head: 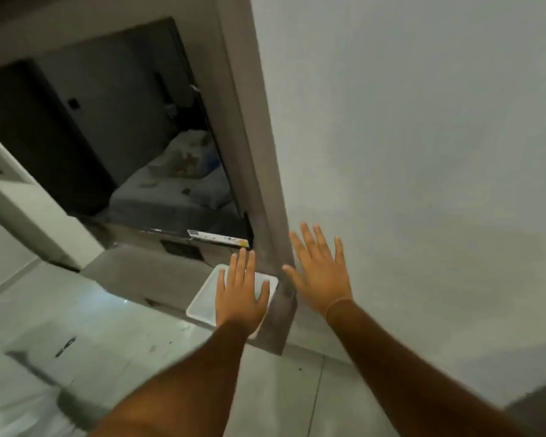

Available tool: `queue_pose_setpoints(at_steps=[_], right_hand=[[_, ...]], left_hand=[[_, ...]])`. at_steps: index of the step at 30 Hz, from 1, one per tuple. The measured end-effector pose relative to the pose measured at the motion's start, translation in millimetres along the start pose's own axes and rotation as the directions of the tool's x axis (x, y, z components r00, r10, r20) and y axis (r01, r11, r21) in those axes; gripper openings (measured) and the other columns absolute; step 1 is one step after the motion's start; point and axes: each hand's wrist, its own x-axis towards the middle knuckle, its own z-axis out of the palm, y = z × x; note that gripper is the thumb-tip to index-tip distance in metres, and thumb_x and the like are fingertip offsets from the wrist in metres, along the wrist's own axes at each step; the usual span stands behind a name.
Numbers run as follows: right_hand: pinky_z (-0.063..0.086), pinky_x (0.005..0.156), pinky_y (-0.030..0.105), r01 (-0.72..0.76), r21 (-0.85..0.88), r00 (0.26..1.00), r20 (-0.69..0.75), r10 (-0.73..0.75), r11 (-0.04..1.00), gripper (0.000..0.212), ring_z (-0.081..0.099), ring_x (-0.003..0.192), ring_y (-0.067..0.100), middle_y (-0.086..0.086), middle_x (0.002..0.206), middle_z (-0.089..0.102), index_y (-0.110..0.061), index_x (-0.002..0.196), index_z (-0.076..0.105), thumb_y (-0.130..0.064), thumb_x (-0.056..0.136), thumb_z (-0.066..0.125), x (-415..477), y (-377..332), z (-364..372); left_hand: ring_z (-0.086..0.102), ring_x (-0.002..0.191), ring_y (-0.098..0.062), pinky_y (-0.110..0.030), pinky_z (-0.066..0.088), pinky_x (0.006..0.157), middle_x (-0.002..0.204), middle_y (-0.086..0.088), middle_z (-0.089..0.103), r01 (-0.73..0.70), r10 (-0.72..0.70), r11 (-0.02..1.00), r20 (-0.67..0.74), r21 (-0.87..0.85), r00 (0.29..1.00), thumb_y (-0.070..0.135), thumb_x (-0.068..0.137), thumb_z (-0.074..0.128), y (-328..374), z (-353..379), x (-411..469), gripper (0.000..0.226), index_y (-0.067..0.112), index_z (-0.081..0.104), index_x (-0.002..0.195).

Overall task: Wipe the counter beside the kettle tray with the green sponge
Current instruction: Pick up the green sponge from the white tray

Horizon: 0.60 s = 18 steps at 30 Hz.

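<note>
Two bare forearms reach forward. Left hand [241, 291] flat, fingers spread, empty, over a white tray [202, 302] on the grey counter [133, 268]. Right hand [320, 272] splayed wide, empty, at the white wall [407, 137]. Green sponge: not in view; no kettle seen either. Judgement: locate the sponge first, then wipe with flat overlapping strokes. Beyond, a dark TV screen [92, 121] reflects a bed.

tray [202, 302] on counter [158, 272], left of wall [407, 152], mirror [108, 127] behind
</note>
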Motion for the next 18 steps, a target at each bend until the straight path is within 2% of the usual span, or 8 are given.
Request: queue_pose_setpoints(at_steps=[1,3,5,8,11,16,18], right_hand=[[-0.003,0.129,0.061,-0.011,0.018,0.996,0.085,0.009,1.000,0.080,0.001,0.169,0.030,0.001,0.182,0.000,-0.034,0.171,0.005,-0.075,0.104,0.022,-4,-14,18],[0.006,0.130,0.062,0.027,0.035,0.987,0.157,-0.032,0.999,0.077,0.013,0.168,0.032,0.002,0.181,0.013,-0.032,0.169,0.018,-0.072,0.105,0.028,-9,-41,55],[0.009,0.131,0.061,0.054,0.061,0.976,0.209,-0.066,0.997,0.072,0.019,0.167,0.031,0.002,0.179,0.022,-0.030,0.167,0.025,-0.067,0.105,0.032,-14,-66,94],[0.005,0.134,0.059,0.023,0.079,0.931,0.361,-0.050,0.997,0.068,0.013,0.168,0.027,0.000,0.178,0.022,-0.029,0.168,0.024,-0.061,0.108,0.035,3,-97,143],[0.003,0.134,0.054,-0.069,0.081,0.865,0.502,0.020,0.994,0.065,0.015,0.167,0.025,-0.001,0.177,0.026,-0.026,0.168,0.027,-0.053,0.110,0.040,21,-120,191],[0.009,0.137,0.047,-0.190,0.077,0.766,0.636,0.098,0.979,0.065,0.021,0.165,0.025,0.002,0.177,0.027,-0.022,0.168,0.027,-0.043,0.110,0.046,64,-141,257],[0.010,0.137,0.047,-0.228,0.060,0.725,0.677,0.128,0.972,0.067,0.019,0.166,0.025,0.003,0.178,0.023,-0.020,0.169,0.023,-0.042,0.110,0.047,82,-144,280]], left_hand=[[0.000,0.171,-0.026,-0.054,0.003,0.139,0.185,-0.004,0.001,0.036,-0.037,0.999,0.062,0.019,0.997,0.060,0.110,0.028,-16,9,-9,0.079,0.023,0.003,0.175],[0.002,0.171,-0.029,-0.055,0.004,0.138,0.185,-0.007,0.004,0.073,-0.076,0.997,0.113,0.028,0.991,0.059,0.110,0.034,-53,32,-22,0.081,0.022,0.003,0.174],[-0.006,0.170,-0.026,-0.055,0.004,0.139,0.185,-0.005,-0.004,0.117,-0.119,0.993,0.158,0.019,0.980,0.059,0.111,0.032,-86,55,-33,0.082,0.024,-0.006,0.174],[-0.016,0.168,-0.023,-0.053,0.002,0.139,0.183,-0.003,-0.013,0.130,-0.126,0.992,0.246,-0.001,0.961,0.057,0.111,0.029,-127,84,-26,0.080,0.027,-0.012,0.173],[-0.019,0.165,-0.020,-0.051,0.001,0.139,0.183,-0.004,-0.012,0.123,-0.112,0.992,0.300,-0.019,0.947,0.052,0.112,0.032,-166,111,-16,0.079,0.026,-0.009,0.173],[-0.005,0.171,-0.025,-0.051,0.005,0.139,0.185,-0.006,-0.003,0.114,-0.076,0.990,0.381,-0.078,0.921,0.042,0.109,0.040,-207,143,6,0.081,0.021,-0.001,0.175],[-0.008,0.170,-0.024,-0.052,0.006,0.139,0.185,-0.004,-0.006,0.118,-0.062,0.987,0.423,-0.107,0.904,0.041,0.108,0.039,-219,155,9,0.081,0.022,-0.003,0.175]])
